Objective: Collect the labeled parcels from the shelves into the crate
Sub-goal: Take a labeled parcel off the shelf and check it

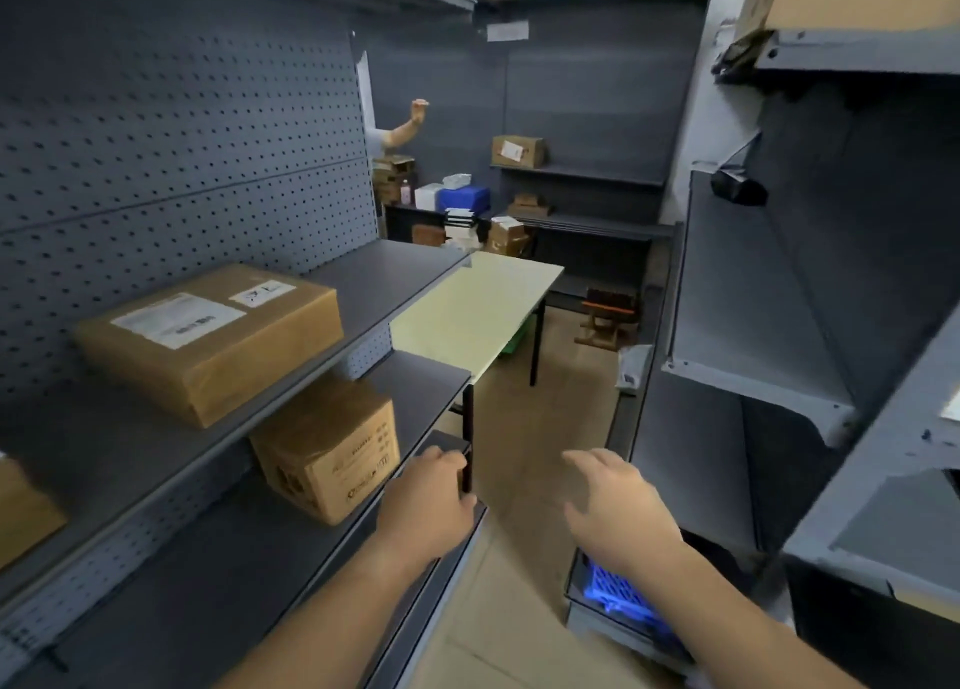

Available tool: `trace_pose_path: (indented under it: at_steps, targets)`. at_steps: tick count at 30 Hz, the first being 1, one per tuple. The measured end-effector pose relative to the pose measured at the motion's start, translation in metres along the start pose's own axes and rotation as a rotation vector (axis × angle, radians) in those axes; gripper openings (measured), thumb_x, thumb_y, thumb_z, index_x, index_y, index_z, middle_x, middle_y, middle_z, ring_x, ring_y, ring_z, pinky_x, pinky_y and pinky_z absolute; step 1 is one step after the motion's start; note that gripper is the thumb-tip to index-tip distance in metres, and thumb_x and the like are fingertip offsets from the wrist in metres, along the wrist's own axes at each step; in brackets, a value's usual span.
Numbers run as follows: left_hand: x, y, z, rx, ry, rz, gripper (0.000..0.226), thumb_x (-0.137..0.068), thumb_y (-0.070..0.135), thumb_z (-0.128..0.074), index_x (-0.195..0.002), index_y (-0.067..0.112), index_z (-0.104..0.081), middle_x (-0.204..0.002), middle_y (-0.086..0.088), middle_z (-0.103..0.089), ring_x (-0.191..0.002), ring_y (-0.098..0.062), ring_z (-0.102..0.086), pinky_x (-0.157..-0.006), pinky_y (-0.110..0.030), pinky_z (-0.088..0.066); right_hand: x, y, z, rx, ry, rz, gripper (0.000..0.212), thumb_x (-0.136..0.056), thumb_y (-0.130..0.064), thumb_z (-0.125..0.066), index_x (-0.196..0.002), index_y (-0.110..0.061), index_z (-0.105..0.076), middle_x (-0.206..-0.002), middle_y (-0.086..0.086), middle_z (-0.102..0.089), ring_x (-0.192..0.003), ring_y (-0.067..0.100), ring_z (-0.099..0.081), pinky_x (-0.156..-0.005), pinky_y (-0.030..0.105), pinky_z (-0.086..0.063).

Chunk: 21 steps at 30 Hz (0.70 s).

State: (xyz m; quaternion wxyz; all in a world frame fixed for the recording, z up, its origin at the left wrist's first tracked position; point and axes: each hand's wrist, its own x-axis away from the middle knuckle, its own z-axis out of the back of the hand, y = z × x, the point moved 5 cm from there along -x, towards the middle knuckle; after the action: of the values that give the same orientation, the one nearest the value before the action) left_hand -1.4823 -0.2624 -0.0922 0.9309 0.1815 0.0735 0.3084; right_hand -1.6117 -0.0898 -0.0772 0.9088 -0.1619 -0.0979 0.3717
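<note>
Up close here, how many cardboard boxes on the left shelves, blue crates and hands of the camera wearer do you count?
Cardboard boxes: 3 (flat box, small box, box cut off at left edge)
Blue crate: 1
Hands: 2 (left hand, right hand)
Total: 6

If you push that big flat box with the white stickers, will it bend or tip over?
The flat box is probably stiff: its cardboard edges look square and unsagging. Being wide and low, it should slide along the shelf rather than tip.
</note>
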Motion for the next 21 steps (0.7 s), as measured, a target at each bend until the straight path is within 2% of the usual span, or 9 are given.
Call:
trace_pose_path:
  at_steps: [4, 9, 11, 13, 15, 17, 19, 21]
  targets:
    - [-0.060, -0.010, -0.007, 0.003, 0.003, 0.020, 0.035, -0.094, 0.036, -0.062, -0.127, 0.022, -0.059, -0.126, 0.003, -0.058, -0.114, -0.020, -0.058, -0.094, -0.041, -0.054, -0.070, -0.004, 0.003, 0.015, 0.002, 0.035, 0.058, -0.098, -0.037, -0.056, -0.153, -0.031, -0.040, -0.155, -0.007, -0.040, -0.140, 0.020, -0.042, -0.114, 0.039, -0.040]
    - [-0.099, -0.052, -0.015, 0.068, 0.005, 0.144, 0.036, -0.093, 0.037, -0.063, -0.126, 0.022, -0.059, -0.124, 0.003, -0.057, -0.111, -0.021, -0.058, -0.092, -0.042, -0.054, -0.142, -0.026, -0.025, 0.043, -0.126, 0.152, 0.062, -0.095, -0.028, -0.057, -0.154, -0.026, -0.039, -0.156, -0.002, -0.040, -0.138, 0.025, -0.045, -0.108, 0.038, -0.043]
    - [-0.107, -0.078, -0.014, 0.070, 0.023, 0.231, 0.027, -0.092, 0.037, -0.064, -0.115, 0.022, -0.061, -0.120, 0.002, -0.058, -0.106, -0.021, -0.059, -0.089, -0.041, -0.054, -0.171, -0.045, -0.039, 0.044, -0.177, 0.235, 0.057, -0.094, -0.026, -0.058, -0.149, -0.027, -0.045, -0.148, -0.002, -0.045, -0.132, 0.027, -0.049, -0.103, 0.038, -0.045]
    - [-0.110, -0.103, -0.012, 0.048, 0.056, 0.325, 0.023, -0.092, 0.035, -0.063, -0.108, 0.019, -0.062, -0.117, -0.001, -0.059, -0.105, -0.024, -0.060, -0.086, -0.038, -0.054, -0.200, -0.067, -0.056, 0.053, -0.211, 0.343, 0.049, -0.093, -0.031, -0.055, -0.142, -0.032, -0.050, -0.139, -0.003, -0.052, -0.123, 0.026, -0.054, -0.095, 0.039, -0.050]
    - [-0.109, -0.124, -0.011, 0.031, 0.080, 0.432, 0.031, -0.094, 0.037, -0.060, -0.119, 0.019, -0.062, -0.119, -0.001, -0.057, -0.108, -0.025, -0.060, -0.082, -0.034, -0.053, -0.228, -0.089, -0.073, 0.070, -0.252, 0.459, 0.050, -0.095, -0.037, -0.056, -0.144, -0.034, -0.049, -0.140, -0.003, -0.052, -0.125, 0.025, -0.055, -0.097, 0.040, -0.051]
    - [-0.106, -0.141, -0.011, 0.041, 0.081, 0.567, 0.040, -0.095, 0.039, -0.058, -0.132, 0.025, -0.056, -0.126, -0.001, -0.055, -0.113, -0.026, -0.058, -0.087, -0.040, -0.054, -0.253, -0.109, -0.086, 0.085, -0.306, 0.557, 0.055, -0.097, -0.039, -0.058, -0.150, -0.030, -0.045, -0.146, -0.002, -0.048, -0.130, 0.024, -0.052, -0.104, 0.038, -0.049]
    - [-0.101, -0.151, -0.013, 0.064, 0.091, 0.707, 0.040, -0.096, 0.038, -0.056, -0.134, 0.027, -0.054, -0.134, -0.002, -0.053, -0.119, -0.028, -0.055, -0.094, -0.048, -0.052, -0.274, -0.125, -0.097, 0.085, -0.363, 0.646, 0.053, -0.098, -0.037, -0.058, -0.148, -0.028, -0.047, -0.147, -0.001, -0.049, -0.128, 0.023, -0.054, -0.105, 0.037, -0.049]
    - [-0.097, -0.156, -0.018, 0.081, 0.123, 0.836, 0.042, -0.096, 0.041, -0.058, -0.136, 0.028, -0.055, -0.139, 0.000, -0.053, -0.124, -0.027, -0.054, -0.100, -0.048, -0.050, -0.293, -0.138, -0.110, 0.080, -0.417, 0.719, 0.048, -0.096, -0.036, -0.060, -0.142, -0.027, -0.052, -0.140, 0.000, -0.053, -0.122, 0.023, -0.057, -0.101, 0.038, -0.052]
